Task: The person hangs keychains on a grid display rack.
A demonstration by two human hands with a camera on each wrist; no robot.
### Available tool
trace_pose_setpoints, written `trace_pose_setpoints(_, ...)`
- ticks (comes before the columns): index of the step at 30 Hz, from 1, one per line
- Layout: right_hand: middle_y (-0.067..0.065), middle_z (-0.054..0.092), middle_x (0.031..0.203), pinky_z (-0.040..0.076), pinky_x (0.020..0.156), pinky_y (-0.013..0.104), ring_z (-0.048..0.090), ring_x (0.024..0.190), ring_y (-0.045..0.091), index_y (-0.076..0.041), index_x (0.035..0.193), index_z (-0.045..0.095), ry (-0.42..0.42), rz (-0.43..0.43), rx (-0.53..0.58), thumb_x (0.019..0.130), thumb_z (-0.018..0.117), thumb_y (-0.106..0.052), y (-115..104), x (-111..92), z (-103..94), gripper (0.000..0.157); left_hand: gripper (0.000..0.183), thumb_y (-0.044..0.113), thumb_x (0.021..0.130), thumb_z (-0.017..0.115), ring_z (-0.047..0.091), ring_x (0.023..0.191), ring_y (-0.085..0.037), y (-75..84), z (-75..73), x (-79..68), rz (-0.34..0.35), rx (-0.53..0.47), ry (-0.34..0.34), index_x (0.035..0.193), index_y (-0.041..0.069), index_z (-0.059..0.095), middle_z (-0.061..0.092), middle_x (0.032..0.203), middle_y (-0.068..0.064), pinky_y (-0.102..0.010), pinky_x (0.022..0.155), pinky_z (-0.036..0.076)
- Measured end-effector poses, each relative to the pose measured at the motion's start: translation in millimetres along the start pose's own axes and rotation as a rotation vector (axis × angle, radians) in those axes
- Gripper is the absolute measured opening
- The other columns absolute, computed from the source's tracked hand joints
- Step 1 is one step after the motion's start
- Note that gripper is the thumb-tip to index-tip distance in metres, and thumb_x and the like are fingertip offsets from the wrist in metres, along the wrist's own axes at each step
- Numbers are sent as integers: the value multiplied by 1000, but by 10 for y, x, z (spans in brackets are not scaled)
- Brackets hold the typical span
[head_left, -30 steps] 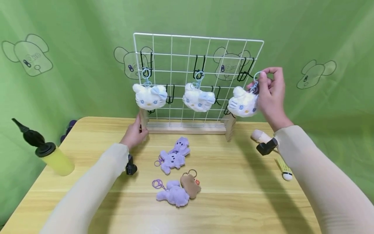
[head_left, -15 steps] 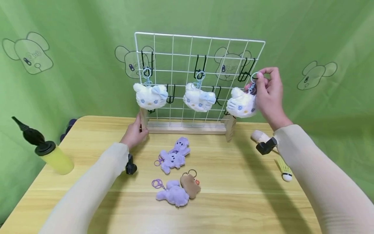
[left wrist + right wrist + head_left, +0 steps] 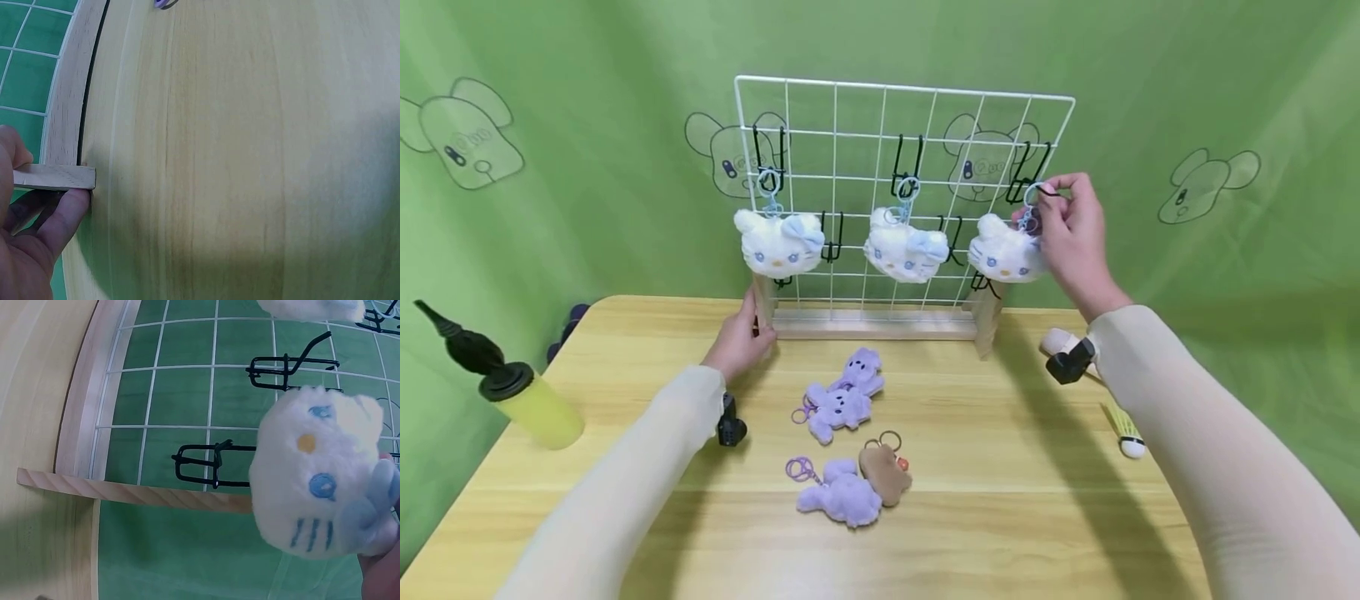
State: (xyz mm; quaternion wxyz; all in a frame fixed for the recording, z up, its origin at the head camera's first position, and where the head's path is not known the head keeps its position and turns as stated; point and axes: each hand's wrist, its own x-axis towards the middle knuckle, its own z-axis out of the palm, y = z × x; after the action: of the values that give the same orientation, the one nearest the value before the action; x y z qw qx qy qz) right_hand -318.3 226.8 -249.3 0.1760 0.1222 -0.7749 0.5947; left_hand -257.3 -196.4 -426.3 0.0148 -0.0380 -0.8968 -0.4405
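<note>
- Wooden foot [image 3: 56, 177] of the wire rack [image 3: 880, 133], at the bench's [image 3: 1000, 500] far left, is pinched in the left hand's [image 3: 737, 340] grip, thumb above, fingers beneath.
- White cat plush [image 3: 1003, 252] hangs beside the rack's right hook [image 3: 1028, 171].
- Right hand [image 3: 1075, 237] pinches its keyring [image 3: 1033, 196]; whether the ring sits on the hook is unclear.
</note>
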Motion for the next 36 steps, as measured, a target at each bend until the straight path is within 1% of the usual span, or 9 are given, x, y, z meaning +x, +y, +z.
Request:
trace_pose_setpoints(3, -7, 65, 78, 62, 72, 15, 74, 87, 4, -22, 109, 52, 7, 1, -57, 110, 48, -19, -24, -1, -15, 6, 87, 7, 101, 55, 59, 131, -54, 16, -13, 6, 0, -1, -1, 169, 8, -1, 43, 155, -40, -58, 106, 59)
trace_pose_setpoints(9, -15, 68, 93, 60, 94, 16, 70, 96, 2, -22, 118, 53, 13, 8, -174, 111, 45, -24, -72, -30, -117, 10, 85, 6, 101, 55, 59, 131, -53, 66, -19, 3, -7, 1, -8, 168, 6, 2, 43, 155, -40, -57, 108, 57)
trace_pose_setpoints(13, -16, 67, 99, 58, 98, 18, 67, 98, 2, -20, 119, 55, 46, -28, -190, 111, 46, -26, -132, -60, -195, 14, 87, 6, 101, 56, 62, 127, -52, 76, -10, 0, -10, -1, -9, 169, 9, 2, 46, 153, -40, -56, 105, 60)
trace_pose_setpoints(20, -12, 61, 103, 55, 92, 16, 62, 99, 4, -19, 117, 55, 152, -183, -195, 110, 47, -18, -293, -186, -230, 11, 89, 6, 101, 55, 58, 132, -54, 63, -9, -1, -7, 11, -9, 169, 9, -3, 41, 156, -41, -58, 109, 57)
trace_pose_setpoints(24, -18, 56, 99, 51, 82, 16, 58, 92, 1, -13, 121, 55, 173, -343, -272, 110, 48, -15, -370, -313, -162, 14, 92, 5, 100, 55, 59, 131, -53, 58, -19, -11, -17, 13, -7, 169, 13, -6, 41, 157, -40, -57, 107, 58)
trace_pose_setpoints(28, -19, 56, 95, 51, 74, 12, 57, 85, 0, 3, 118, 58, 88, -518, -302, 109, 48, -9, -469, -453, -56, 18, 92, 5, 100, 55, 60, 130, -54, 62, -20, -17, -11, 13, -10, 169, 12, -7, 42, 156, -40, -57, 105, 59)
trace_pose_setpoints(32, 5, 65, 91, 53, 71, 8, 58, 82, -1, 17, 110, 56, -68, -644, -284, 105, 51, 0, -470, -629, 117, 19, 91, 6, 100, 54, 58, 133, -54, 63, -15, -14, -18, 8, -11, 169, 12, -6, 40, 157, -40, -58, 108, 57)
trace_pose_setpoints(34, 18, 67, 91, 53, 73, 6, 60, 82, 2, 18, 109, 57, -156, -688, -295, 102, 54, 5, -392, -744, 232, 15, 91, 6, 100, 54, 57, 134, -54, 58, -12, -14, -21, 4, -9, 169, 12, -5, 40, 158, -40, -58, 109, 56)
trace_pose_setpoints(36, 21, 70, 92, 54, 74, 7, 63, 82, 7, 15, 107, 60, -253, -701, -308, 99, 58, 7, -281, -877, 352, 12, 90, 6, 100, 54, 56, 134, -54, 52, -8, -19, -18, 4, -6, 169, 11, -5, 39, 158, -40, -59, 110, 55)
